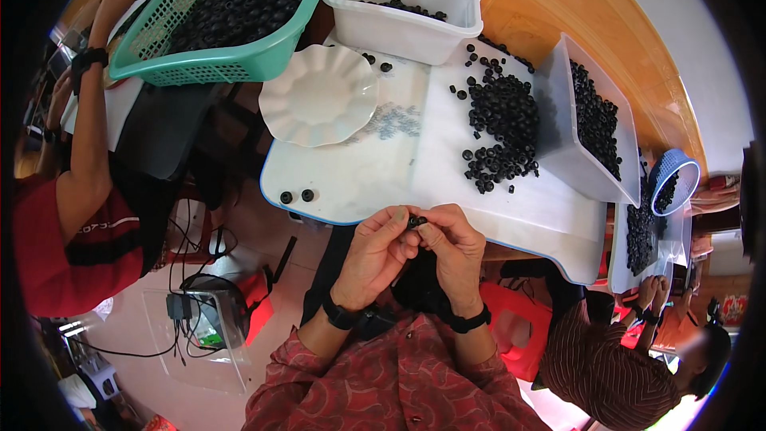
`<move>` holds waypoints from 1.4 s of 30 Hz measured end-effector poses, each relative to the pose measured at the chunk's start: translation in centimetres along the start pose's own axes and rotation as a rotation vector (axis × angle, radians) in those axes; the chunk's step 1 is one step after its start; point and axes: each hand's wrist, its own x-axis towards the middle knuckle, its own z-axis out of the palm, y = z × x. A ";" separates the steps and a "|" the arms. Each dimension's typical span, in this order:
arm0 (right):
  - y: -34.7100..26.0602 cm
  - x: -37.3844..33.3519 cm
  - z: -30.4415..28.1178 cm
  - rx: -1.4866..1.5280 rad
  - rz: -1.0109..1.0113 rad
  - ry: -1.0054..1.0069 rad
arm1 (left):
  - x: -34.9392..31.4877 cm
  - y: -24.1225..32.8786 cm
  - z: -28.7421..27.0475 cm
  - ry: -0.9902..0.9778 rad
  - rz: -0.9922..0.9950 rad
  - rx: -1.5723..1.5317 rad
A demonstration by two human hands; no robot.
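Note:
Just off the front edge of the white table (351, 183), my left hand (373, 255) and my right hand (455, 251) meet, fingertips pinched together. Between them is a small black ring-shaped part (415, 222), held by both; its far side is hidden by the fingers. Two similar black parts (297, 196) rest near the table's front left edge. A loose pile of black parts (503, 116) spreads across the right half of the tabletop. To the left of that pile lies a scalloped white plate (317, 100) with nothing on it.
At the back left stands a green basket (199, 72) heaped with black parts. A white tub (399, 32) and a clear bin (558, 120) hold more. Co-workers sit on both sides, one by a blue basket (674, 161). A clear box (191, 351) with cables is on the floor.

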 end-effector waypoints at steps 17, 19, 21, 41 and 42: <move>1.1 -0.1 -0.2 0.032 -0.004 0.042 | -0.2 -0.2 0.7 0.061 0.039 0.082; 1.4 -0.1 -0.3 -0.006 -0.026 0.046 | -0.2 -0.3 0.8 0.065 0.047 0.082; 1.4 -0.1 -0.4 -0.058 -0.050 0.052 | -0.2 -0.2 0.9 0.064 0.055 0.082; 0.2 -0.2 0.0 -0.209 -0.189 0.046 | -0.8 0.2 1.0 0.033 0.116 0.218; 0.3 -0.2 -0.1 -0.204 -0.190 0.041 | -0.9 0.1 1.0 0.037 0.125 0.221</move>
